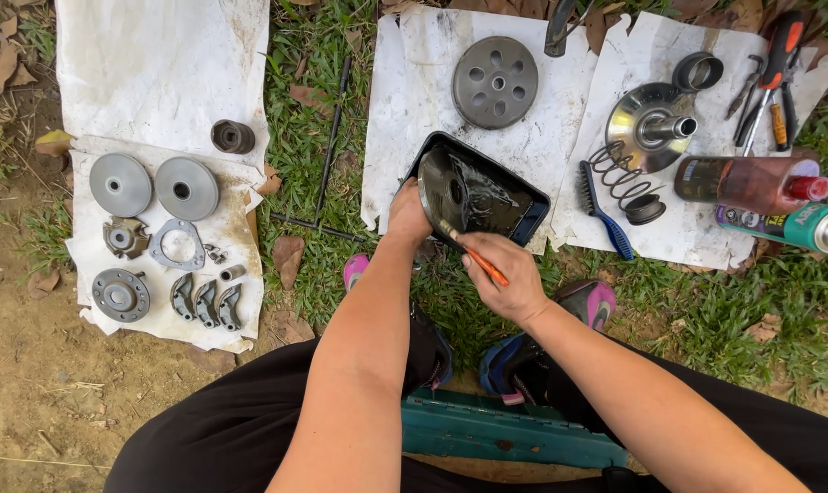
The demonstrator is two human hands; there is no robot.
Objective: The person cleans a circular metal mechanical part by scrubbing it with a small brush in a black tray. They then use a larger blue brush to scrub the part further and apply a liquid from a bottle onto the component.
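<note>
— Grass [322, 137] and bare dirt [30, 383] lie underfoot, with sheets of white paper [167, 64] spread over them. What sits right in front of the person?

— A black tray [514, 205], tilted up on its near edge on the middle sheet. Inside it stands a round dark metal part [446, 192], wet and glossy; it may be a clutch piece, though the glare makes that hard to settle.

— And the hands?

— The left hand [406, 215] is closed over the tray's rim at about nine o'clock of the tray, touching the round part. The right hand [505, 274] is at six o'clock of the tray, fingers pinched tight round an orange-handled brush [473, 256], whose tip reaches up into the tray against the wet part.

— What lies beyond?

— At twelve o'clock of the tray, a grey clutch bell with round holes [495, 81]. Toward two o'clock, a shiny pulley with a shaft [651, 123], a coil spring [615, 169] just beside it, and a steel ring [699, 70]. A blue-handled wire brush [604, 212] lies at three o'clock, near the tray. Further right are a bottle with a red cap [752, 183], a green spray can [788, 225] and some pliers [765, 87].

— And on the left?

— Well apart, at nine o'clock: two grey discs [153, 185], a gasket-like plate [176, 245] and three curved clutch shoes [205, 303]. A black T-handle wrench [327, 173] lies in the grass between the sheets.
</note>
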